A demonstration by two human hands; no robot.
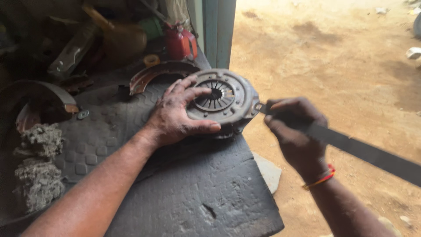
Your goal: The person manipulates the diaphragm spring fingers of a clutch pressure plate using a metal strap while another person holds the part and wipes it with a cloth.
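Observation:
A round, rusty clutch pressure plate (232, 98) with a slotted centre lies on a dark rubber mat (193, 193). My left hand (177, 116) rests flat on its left side, fingers spread over the rim and thumb along the front edge. My right hand (296, 131) grips a long flat dark metal bar (364, 151). The bar's tip meets a small lug on the plate's right edge. The bar runs out to the lower right.
Curved brake shoes (160, 72) lie behind the plate, another at the left (39, 94). A red can (180, 43), a yellowish container (125, 39) and clutter stand at the back. Grey cotton waste (39, 166) sits at the left. Sandy ground (333, 57) lies right of the mat.

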